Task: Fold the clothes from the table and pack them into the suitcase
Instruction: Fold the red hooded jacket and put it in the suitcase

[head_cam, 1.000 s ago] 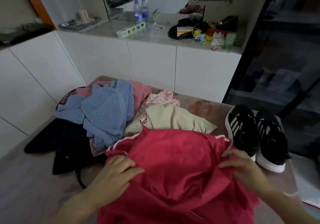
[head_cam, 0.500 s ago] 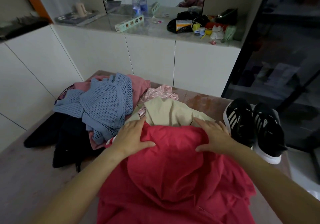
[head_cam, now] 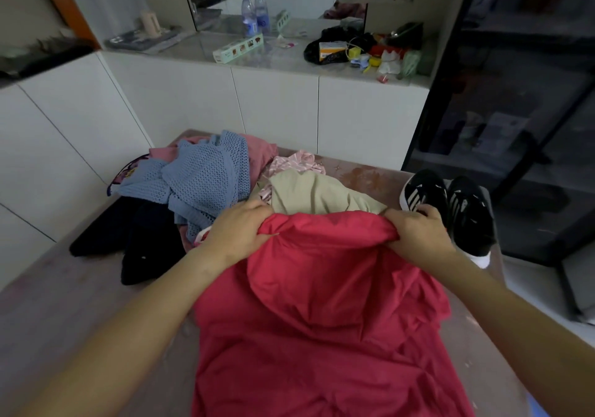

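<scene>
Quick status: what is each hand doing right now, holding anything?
Left hand: closed, gripping the far edge of the red garment.
Right hand: closed, gripping the same far edge on its side.

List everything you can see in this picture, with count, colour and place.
red garment: 1, red, on the table, nearest the camera
blue knit top: 1, light blue, table's far left
beige garment: 1, beige, just beyond the red garment
dark clothes: count unclear, black, left of the red garment
shoes: 2, black with white stripes, table's right side
long box: 1, pale green, on the counter
hands: 2, left hand and right hand, each gripping the red garment's far edge
</scene>
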Motion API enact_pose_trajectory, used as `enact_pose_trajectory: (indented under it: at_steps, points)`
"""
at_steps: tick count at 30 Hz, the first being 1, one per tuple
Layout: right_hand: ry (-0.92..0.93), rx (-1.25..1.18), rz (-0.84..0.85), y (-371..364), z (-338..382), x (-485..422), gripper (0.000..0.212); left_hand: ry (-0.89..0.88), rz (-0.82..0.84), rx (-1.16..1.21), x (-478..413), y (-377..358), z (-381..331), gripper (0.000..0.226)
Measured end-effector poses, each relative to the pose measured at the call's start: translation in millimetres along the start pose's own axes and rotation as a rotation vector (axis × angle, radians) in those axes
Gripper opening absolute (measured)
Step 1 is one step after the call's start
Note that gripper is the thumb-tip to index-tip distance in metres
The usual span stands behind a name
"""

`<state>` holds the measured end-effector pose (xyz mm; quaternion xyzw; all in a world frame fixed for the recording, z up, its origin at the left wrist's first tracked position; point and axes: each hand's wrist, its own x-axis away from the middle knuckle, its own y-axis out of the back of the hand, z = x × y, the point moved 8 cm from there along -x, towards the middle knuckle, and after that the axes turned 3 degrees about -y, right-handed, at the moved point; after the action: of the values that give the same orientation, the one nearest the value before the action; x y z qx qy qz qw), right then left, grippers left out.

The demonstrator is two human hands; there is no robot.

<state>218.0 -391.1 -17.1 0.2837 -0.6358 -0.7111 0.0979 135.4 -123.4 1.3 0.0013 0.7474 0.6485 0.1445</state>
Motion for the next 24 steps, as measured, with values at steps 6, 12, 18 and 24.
enact_pose_trajectory:
  at_steps: [6, 12, 18, 24]
  points:
    - [0.224, -0.013, -0.105, 34.5, 13.8, 105.7, 0.062, -0.267, 0.083, -0.099, 101.4, 11.8, -70.2, 0.040]
    - [0.358, 0.042, -0.008, 9.4, 31.6, 194.7, 0.101, -0.359, 0.103, -0.165, 194.6, -37.6, -112.8, 0.029]
    - [0.380, 0.075, 0.133, -24.4, 37.5, 230.2, 0.106, -0.276, 0.210, -0.144, 229.5, -79.1, -110.4, 0.047]
    - [0.294, -0.168, 0.018, -2.3, 39.5, 229.0, 0.064, -0.112, 0.083, -0.057, 229.0, -53.7, -114.6, 0.065]
